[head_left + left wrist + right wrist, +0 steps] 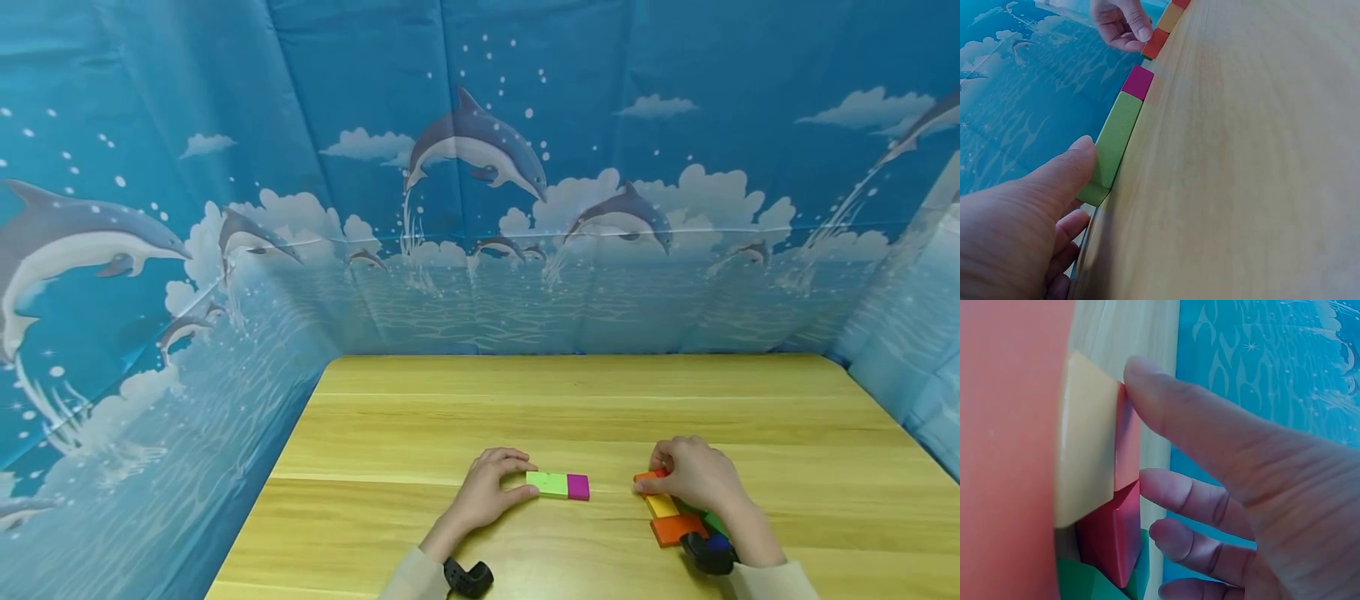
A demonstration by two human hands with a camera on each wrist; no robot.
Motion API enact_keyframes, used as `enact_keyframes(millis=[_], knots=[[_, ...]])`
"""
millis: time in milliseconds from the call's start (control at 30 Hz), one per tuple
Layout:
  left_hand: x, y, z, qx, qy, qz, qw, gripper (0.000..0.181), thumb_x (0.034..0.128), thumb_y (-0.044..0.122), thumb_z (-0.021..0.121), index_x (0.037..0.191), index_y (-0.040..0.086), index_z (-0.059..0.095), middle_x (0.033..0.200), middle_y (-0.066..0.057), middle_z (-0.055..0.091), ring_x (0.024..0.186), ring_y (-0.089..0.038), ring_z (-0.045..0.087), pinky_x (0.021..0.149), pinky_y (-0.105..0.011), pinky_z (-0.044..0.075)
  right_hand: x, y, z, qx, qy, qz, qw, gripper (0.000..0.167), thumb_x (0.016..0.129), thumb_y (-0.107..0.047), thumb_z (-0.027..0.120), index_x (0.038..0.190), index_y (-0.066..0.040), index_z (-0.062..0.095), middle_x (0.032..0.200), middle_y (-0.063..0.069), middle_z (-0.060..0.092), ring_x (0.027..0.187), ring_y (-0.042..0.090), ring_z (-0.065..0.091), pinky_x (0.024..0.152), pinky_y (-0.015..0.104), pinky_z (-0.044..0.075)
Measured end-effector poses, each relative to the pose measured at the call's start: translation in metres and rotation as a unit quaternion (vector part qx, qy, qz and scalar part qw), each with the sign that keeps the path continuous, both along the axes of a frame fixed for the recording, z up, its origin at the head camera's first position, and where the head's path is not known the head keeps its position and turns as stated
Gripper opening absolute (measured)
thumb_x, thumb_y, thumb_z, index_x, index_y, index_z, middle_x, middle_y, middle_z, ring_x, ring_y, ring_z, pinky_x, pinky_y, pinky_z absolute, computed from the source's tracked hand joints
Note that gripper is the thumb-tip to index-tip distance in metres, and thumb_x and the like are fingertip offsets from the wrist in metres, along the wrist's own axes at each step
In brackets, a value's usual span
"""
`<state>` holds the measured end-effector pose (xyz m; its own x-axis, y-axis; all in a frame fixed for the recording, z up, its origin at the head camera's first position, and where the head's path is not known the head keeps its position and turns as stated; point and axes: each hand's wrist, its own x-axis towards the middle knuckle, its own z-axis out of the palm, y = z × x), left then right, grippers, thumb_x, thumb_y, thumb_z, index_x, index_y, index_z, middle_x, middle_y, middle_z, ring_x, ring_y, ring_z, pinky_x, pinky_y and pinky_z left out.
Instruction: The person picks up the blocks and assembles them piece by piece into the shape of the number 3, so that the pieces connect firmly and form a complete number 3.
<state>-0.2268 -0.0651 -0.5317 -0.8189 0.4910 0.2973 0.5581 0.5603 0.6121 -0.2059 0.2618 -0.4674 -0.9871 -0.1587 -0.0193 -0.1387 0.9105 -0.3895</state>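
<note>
My left hand (483, 492) pinches the left end of a light green block (547, 483), thumb at its near side. A magenta block (578, 487) sits flush against the green block's right end. To the right, my right hand (697, 475) is over a cluster of coloured blocks. Its thumb and index finger are at a small orange block (1127, 444), which they appear to pinch. Beside that are a yellow block (662, 505) and a red block (1110, 537). A larger orange block (677, 529) lies nearer. My right hand hides part of the cluster.
Green (716, 525) and blue (718, 542) blocks show partly under my right wrist. Everything lies on a wooden table (570, 400). A blue curtain printed with dolphins (480, 292) hangs behind the table and along its sides. Each wrist wears a black band.
</note>
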Motion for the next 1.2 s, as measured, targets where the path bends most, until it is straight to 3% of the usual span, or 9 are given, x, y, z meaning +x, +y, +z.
enact_keyframes(millis=[267, 533, 933, 1200], knots=[[-0.001, -0.0006, -0.0009, 0.0, 0.004, -0.001, 1.0, 0.037, 0.0868, 0.047, 0.064, 0.114, 0.022, 0.069, 0.124, 0.006, 0.057, 0.117, -0.014, 0.046, 0.097, -0.042, 0.034, -0.0004, -0.0016, 0.0, -0.004, -0.001, 0.003, 1.0, 0.039, 0.068, -0.055, 0.078, 0.072, -0.021, 0.059, 0.065, -0.003, 0.046, 0.063, 0.017, 0.04, 0.051, 0.031, 0.031], [-0.001, -0.001, -0.0012, -0.002, 0.002, -0.003, 1.0, 0.038, 0.087, 0.048, 0.063, 0.115, 0.023, 0.068, 0.124, 0.008, 0.056, 0.118, -0.014, 0.045, 0.097, -0.043, 0.034, 0.0009, 0.0006, -0.0015, 0.004, 0.026, 0.002, 0.9996, 0.042, 0.067, -0.054, 0.079, 0.069, -0.02, 0.054, 0.06, -0.004, 0.043, 0.052, 0.014, 0.039, 0.047, 0.028, 0.027], [-0.0003, -0.0008, 0.0004, 0.001, -0.001, -0.002, 1.0, 0.037, 0.0875, 0.048, 0.063, 0.115, 0.023, 0.068, 0.124, 0.008, 0.056, 0.118, -0.014, 0.045, 0.097, -0.043, 0.034, 0.0015, 0.0026, -0.0028, -0.006, 0.006, -0.024, 0.9997, 0.045, 0.067, -0.055, 0.078, 0.068, -0.019, 0.053, 0.059, -0.005, 0.045, 0.05, 0.015, 0.041, 0.047, 0.03, 0.03], [0.0, -0.0011, 0.0004, 0.002, 0.002, -0.002, 1.0, 0.037, 0.0873, 0.047, 0.064, 0.114, 0.022, 0.068, 0.123, 0.008, 0.056, 0.118, -0.014, 0.045, 0.097, -0.043, 0.034, 0.0013, 0.0002, -0.0012, 0.008, 0.018, -0.019, 0.9996, 0.041, 0.066, -0.054, 0.08, 0.065, -0.022, 0.054, 0.058, -0.007, 0.046, 0.05, 0.014, 0.04, 0.047, 0.029, 0.027]])
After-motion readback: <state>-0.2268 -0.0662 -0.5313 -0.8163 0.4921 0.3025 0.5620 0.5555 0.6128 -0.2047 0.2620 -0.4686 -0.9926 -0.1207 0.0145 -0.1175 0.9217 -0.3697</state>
